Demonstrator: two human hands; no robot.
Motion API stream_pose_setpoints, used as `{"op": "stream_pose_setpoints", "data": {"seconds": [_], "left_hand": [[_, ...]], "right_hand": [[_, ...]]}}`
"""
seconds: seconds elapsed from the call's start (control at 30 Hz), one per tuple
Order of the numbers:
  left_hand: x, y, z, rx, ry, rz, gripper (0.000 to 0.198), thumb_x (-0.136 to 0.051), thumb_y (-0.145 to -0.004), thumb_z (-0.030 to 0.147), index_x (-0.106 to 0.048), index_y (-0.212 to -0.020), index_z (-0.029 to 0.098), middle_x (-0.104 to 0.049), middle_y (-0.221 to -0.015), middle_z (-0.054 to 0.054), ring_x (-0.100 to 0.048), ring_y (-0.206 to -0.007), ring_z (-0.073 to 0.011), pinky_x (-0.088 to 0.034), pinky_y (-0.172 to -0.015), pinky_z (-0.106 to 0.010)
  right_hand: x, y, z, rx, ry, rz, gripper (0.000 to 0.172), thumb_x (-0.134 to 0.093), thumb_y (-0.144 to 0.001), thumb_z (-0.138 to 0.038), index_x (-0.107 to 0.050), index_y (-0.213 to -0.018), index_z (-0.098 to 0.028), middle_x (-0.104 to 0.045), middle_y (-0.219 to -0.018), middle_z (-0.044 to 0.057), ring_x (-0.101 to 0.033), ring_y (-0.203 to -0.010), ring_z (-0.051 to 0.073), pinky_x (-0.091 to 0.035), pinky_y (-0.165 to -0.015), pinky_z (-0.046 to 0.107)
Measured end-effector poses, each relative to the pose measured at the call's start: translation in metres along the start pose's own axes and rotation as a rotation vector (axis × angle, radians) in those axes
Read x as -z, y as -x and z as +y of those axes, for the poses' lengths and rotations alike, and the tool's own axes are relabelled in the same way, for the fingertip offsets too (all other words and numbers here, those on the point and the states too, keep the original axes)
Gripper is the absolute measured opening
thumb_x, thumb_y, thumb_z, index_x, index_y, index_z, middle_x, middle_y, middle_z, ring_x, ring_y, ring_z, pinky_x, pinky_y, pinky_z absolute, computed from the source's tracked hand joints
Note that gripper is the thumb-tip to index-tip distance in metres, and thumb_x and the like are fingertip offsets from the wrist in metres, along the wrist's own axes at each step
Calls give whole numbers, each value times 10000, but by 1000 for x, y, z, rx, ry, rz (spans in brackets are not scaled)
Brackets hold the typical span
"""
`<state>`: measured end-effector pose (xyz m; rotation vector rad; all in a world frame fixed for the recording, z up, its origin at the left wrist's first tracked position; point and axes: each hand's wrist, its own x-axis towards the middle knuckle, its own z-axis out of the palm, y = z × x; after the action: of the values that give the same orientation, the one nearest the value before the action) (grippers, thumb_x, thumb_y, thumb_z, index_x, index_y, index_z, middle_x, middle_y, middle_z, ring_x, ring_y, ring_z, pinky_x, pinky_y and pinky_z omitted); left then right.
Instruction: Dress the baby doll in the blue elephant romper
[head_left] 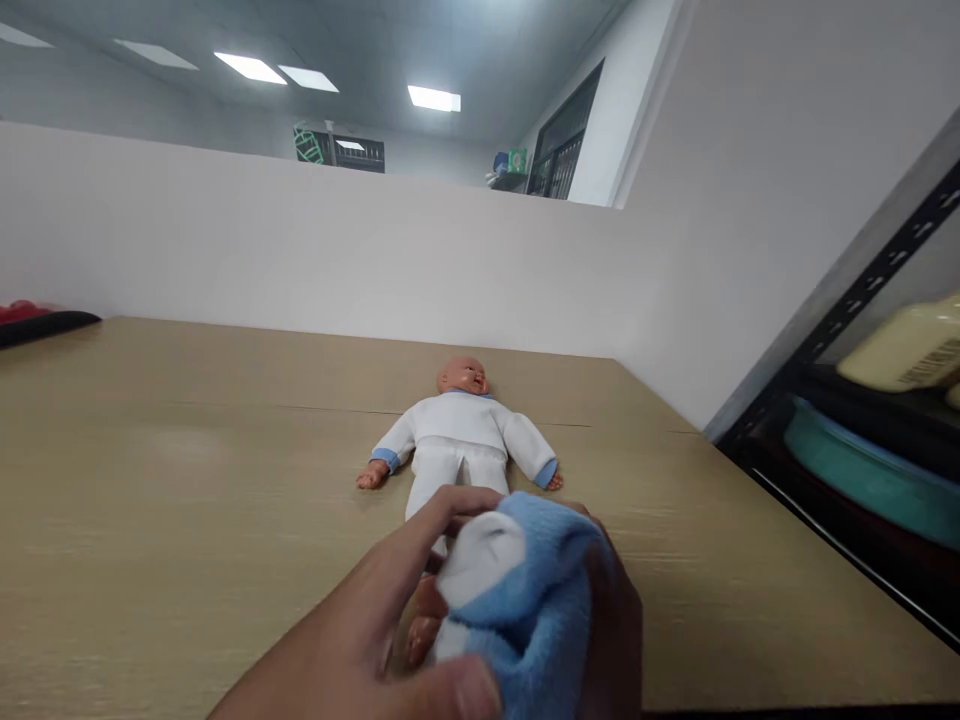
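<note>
Between my two hands is a fuzzy blue-and-white cloth piece [551,600], bunched up and blurred, so its exact kind is unclear. My left hand [397,610] curls round its left side, with the thumb at the bottom front. Behind its right side, my right hand [615,610] is closed on it, the fingers largely hidden. Just beyond lies a baby doll [461,425] on its back, arms spread and head away from me. It wears a white top and trousers with blue cuffs. My hands and the cloth cover much of its lower legs; a bare foot shows between them.
The wooden table [225,480] runs back to a low white wall [337,250]. To the right, a black metal shelf [825,480] holds a teal basin [870,470] and a cream-coloured bottle [904,345]. A dark object with something red [26,312] sits at the far left.
</note>
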<state>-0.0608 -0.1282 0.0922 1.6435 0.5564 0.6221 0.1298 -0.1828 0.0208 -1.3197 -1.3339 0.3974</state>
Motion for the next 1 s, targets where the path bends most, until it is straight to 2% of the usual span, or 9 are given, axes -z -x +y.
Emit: {"op": "stream_pose_setpoints", "data": {"seconds": [0.07,0.17,0.27,0.4,0.5,0.6,0.7,0.87,1.0], "left_hand": [[-3,10,-6,17,-32,68,865,-856,-716,662,-510,-1493,505,-610,-1535,-11,-582,-1378,-421,-614,-993,-511],[-2,13,-19,64,-101,191,710,-797,-818,594,-548,-1468,459,-631,-1507,-30,-589,-1377,-384,-604,-1028,-475],[4,9,-29,31,-32,231,496,-731,-893,593,-663,-1341,390,-667,-1437,-28,-606,-1341,-330,-588,-1040,-394],[12,4,-30,-27,85,199,334,-716,-945,525,-718,-1207,318,-731,-1195,-21,-680,-1104,-239,-589,-944,-300],[14,4,-23,-55,89,218,325,-687,-972,505,-693,-1219,294,-724,-1049,-19,-679,-972,-213,-585,-837,-272],[19,10,-16,-90,46,292,298,-671,-972,532,-688,-1120,273,-698,-956,-10,-667,-904,-210,-569,-786,-264],[32,24,-18,-126,-15,401,302,-665,-962,570,-659,-958,268,-660,-882,15,-628,-849,-194,-529,-733,-237],[60,48,-28,-104,-24,581,305,-677,-932,579,-615,-897,283,-559,-779,44,-507,-733,-180,-444,-614,-241],[75,45,-28,-72,-100,670,288,-682,-909,551,-639,-875,269,-597,-822,32,-537,-791,-206,-444,-645,-262]], "right_hand": [[4,0,-9,0,-47,74,364,-349,-1101,-444,-672,-1067,-280,-704,-988,70,-658,-942,260,-554,-842,381],[10,-8,-22,1,-76,14,365,-494,-1064,-461,-608,-800,-237,-626,-783,6,-588,-767,192,-488,-736,298],[18,-14,-32,-75,-78,-160,321,-519,-1051,-482,-670,-922,-231,-619,-772,-17,-552,-728,161,-435,-676,271],[31,-17,-39,-197,-149,-384,316,-486,-1057,-488,-669,-1051,-231,-590,-788,-25,-525,-715,150,-422,-662,263],[35,-14,-36,-120,-79,-508,160,-571,-1007,-356,-644,-1092,-242,-651,-893,-6,-581,-791,171,-470,-733,283],[33,-5,-24,-32,97,-590,230,-630,-885,-168,-653,-1097,-252,-721,-1013,19,-638,-886,213,-495,-797,319],[34,0,-6,-20,206,-557,178,-555,-875,-106,-664,-946,-227,-708,-907,0,-620,-824,191,-452,-740,297],[49,-6,8,-55,92,-312,182,-462,-908,-117,-543,-773,-209,-575,-746,-22,-541,-732,156,-431,-725,288],[43,4,0,-112,5,-452,92,-533,-991,-272,-606,-1000,-218,-678,-986,26,-637,-950,197,-500,-911,348]]}}
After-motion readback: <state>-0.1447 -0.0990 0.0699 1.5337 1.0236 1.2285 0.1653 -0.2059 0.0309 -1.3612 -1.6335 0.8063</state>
